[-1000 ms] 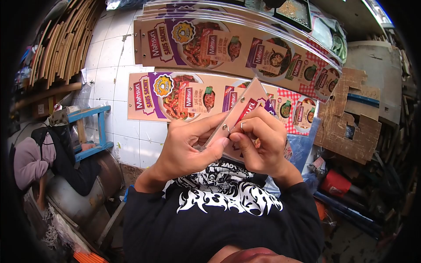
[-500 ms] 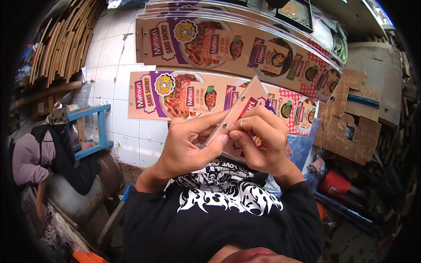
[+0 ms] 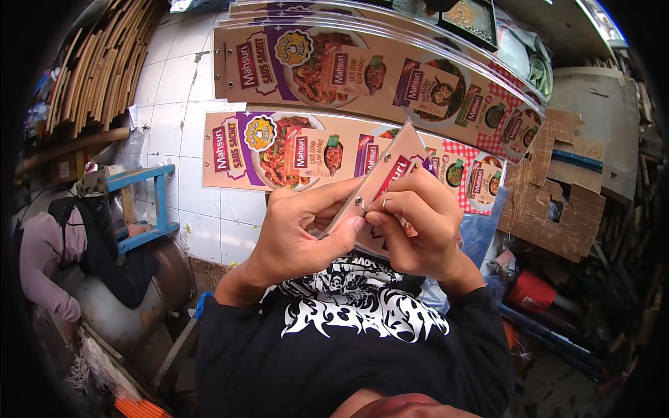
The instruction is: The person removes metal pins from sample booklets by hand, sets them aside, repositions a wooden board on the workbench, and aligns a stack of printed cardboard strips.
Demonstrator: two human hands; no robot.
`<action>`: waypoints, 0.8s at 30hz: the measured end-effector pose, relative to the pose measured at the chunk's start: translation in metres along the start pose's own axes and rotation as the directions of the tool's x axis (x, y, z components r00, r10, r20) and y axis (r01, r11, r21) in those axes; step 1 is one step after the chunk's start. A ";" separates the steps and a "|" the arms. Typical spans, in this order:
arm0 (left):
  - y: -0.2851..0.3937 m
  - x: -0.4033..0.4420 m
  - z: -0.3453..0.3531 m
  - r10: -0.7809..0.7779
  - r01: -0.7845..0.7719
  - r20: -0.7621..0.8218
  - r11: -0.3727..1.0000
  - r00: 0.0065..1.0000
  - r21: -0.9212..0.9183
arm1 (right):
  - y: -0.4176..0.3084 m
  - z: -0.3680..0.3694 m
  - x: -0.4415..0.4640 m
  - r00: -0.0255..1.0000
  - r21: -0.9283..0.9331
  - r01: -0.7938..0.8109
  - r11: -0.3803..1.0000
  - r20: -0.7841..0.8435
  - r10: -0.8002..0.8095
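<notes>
My left hand is closed on the end of a printed "Mahsuri" sign board, thumb on its near face and fingers behind. Metal eyelets are set in the board's tan end strip, one just above my left thumb. Beside that eyelet my right hand pinches a thin bent metal wire, partly covered by the fingers. Whether the wire passes through the eyelet is too small to tell. Below the held board lies a matching sign board on the white tiled surface.
A stack of the same sign boards lies further back, near a black tray of small parts. Worn brown cardboard stands at right. Another person sits at left by a blue frame.
My right hand has turned slightly and shifted a little right beside the eyelet. The board and my left hand stay nearly still. The other person's arm has moved.
</notes>
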State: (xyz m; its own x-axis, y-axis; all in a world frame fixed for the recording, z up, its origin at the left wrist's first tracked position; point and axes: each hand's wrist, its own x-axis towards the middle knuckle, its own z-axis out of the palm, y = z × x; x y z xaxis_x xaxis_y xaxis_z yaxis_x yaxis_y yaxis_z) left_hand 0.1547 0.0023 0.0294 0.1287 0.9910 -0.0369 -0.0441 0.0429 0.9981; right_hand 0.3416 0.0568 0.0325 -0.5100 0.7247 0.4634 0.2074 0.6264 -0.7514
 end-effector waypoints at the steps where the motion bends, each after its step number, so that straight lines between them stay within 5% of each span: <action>1: 0.001 0.000 -0.001 -0.008 0.008 0.013 1.000 1.000 0.020 | -0.002 0.000 0.001 1.000 -0.019 0.017 1.000 -0.012 -0.018; 10: 0.003 0.001 -0.001 0.238 -0.235 0.031 0.920 0.971 0.313 | -0.006 -0.008 0.006 0.994 -0.042 0.037 0.998 0.105 -0.032; 17: 0.004 0.000 -0.002 0.237 -0.251 0.084 0.885 0.968 0.392 | -0.006 -0.008 0.009 0.988 -0.062 -0.028 0.998 0.152 0.037; 19: 0.001 -0.001 -0.002 -0.026 0.026 -0.003 0.998 1.000 0.055 | 0.003 -0.004 0.008 0.991 -0.016 0.046 0.999 0.130 -0.044; 24: -0.005 -0.003 -0.009 -0.203 0.204 0.029 0.960 0.979 -0.191 | 0.009 -0.007 0.003 0.998 0.007 0.044 0.999 0.033 -0.044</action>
State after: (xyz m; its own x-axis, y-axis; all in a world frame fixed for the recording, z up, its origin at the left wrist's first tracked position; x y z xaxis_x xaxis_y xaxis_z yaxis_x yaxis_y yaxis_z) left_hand 0.1455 0.0002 0.0243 0.1639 0.9576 -0.2370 -0.2056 0.2681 0.9412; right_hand 0.3473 0.0668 0.0307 -0.5459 0.6865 0.4802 0.1787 0.6554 -0.7338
